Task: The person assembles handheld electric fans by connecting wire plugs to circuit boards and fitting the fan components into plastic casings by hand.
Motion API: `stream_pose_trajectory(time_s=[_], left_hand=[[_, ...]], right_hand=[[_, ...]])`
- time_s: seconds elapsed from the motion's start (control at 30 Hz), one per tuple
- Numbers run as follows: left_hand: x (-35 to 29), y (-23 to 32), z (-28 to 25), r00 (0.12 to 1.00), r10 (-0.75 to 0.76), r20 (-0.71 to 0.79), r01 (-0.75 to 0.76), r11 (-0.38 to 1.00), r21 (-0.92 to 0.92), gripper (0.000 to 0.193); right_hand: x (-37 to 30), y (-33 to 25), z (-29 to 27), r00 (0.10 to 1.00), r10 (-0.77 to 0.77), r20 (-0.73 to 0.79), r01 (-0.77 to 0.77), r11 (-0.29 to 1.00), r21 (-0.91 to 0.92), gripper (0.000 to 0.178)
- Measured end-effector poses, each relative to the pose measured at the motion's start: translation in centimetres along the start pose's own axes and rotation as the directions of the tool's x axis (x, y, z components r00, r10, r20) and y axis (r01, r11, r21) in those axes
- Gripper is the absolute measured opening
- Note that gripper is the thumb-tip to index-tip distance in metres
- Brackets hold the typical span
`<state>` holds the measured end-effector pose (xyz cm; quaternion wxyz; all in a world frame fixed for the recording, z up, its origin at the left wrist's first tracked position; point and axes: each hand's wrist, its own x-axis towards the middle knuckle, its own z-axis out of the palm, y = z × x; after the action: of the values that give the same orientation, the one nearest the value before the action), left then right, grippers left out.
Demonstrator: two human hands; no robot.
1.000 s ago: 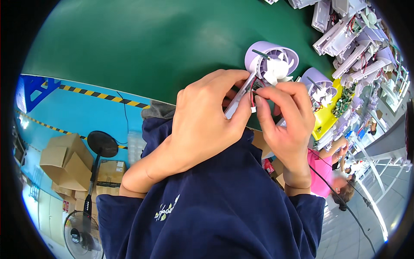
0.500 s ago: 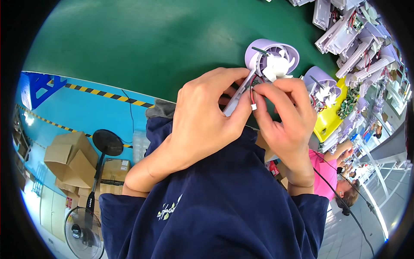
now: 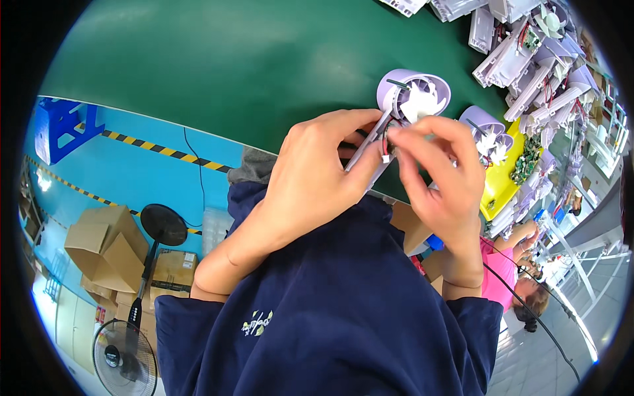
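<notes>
My left hand (image 3: 323, 152) is closed around the handle of a lilac handheld fan housing (image 3: 389, 89), held over the near edge of the green table. White fan blades (image 3: 422, 100) sit in its round head, and a dark thin rod sticks up beside them. A red and black wire with a white connector (image 3: 386, 158) lies in the open handle, by my left thumb. My right hand (image 3: 441, 165) is bent at the handle, index finger and thumb drawn together next to the wire. What lies between those fingertips is hidden.
To the right, another lilac fan housing (image 3: 477, 117) stands by a yellow tray (image 3: 500, 188) of circuit boards. Many housings (image 3: 512, 59) are heaped at the far right of the green table (image 3: 218, 59). A person in pink (image 3: 496, 267) sits at the right. Cardboard boxes (image 3: 105, 244) and a standing fan (image 3: 124, 356) are on the left.
My right fingertips have shifted slightly over the wire in the handle, and the connector has dropped a little nearer my left thumb. My left hand keeps its grip. The view has shifted slightly.
</notes>
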<state>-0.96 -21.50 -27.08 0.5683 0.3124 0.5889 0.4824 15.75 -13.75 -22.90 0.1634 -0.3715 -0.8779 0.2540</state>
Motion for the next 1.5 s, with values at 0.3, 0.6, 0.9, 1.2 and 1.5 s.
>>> stream_pose_trajectory(time_s=[0.3, 0.6, 0.9, 1.2, 1.5], left_hand=[[-0.2, 0.0, -1.5, 0.988, -0.033, 0.151, 0.032, 0.999, 0.011, 0.041], [-0.3, -0.9, -0.1, 0.998, 0.011, 0.068, -0.006, 0.998, -0.068, 0.033], [-0.1, -1.2, 0.0, 0.996, 0.053, 0.074, -0.051, 0.998, -0.031, 0.036], [-0.5, -1.5, 0.6, 0.993, 0.103, -0.051, -0.103, 0.995, 0.005, 0.031], [-0.3, -2.5, 1.7, 0.879, 0.415, -0.236, -0.394, 0.910, 0.131, 0.019]], right_hand=[[1.5, 1.7, -0.8, 0.955, -0.206, 0.214, 0.180, 0.974, 0.134, 0.026], [1.3, 1.0, -0.8, 0.993, -0.029, 0.118, 0.007, 0.983, 0.183, 0.023], [1.6, -0.3, -0.5, 0.995, -0.092, 0.040, 0.096, 0.985, -0.146, 0.023], [1.7, -1.2, -1.2, 0.989, -0.095, 0.113, 0.124, 0.950, -0.286, 0.024], [2.5, -0.9, -1.5, 0.963, -0.197, 0.185, 0.250, 0.907, -0.338, 0.025]])
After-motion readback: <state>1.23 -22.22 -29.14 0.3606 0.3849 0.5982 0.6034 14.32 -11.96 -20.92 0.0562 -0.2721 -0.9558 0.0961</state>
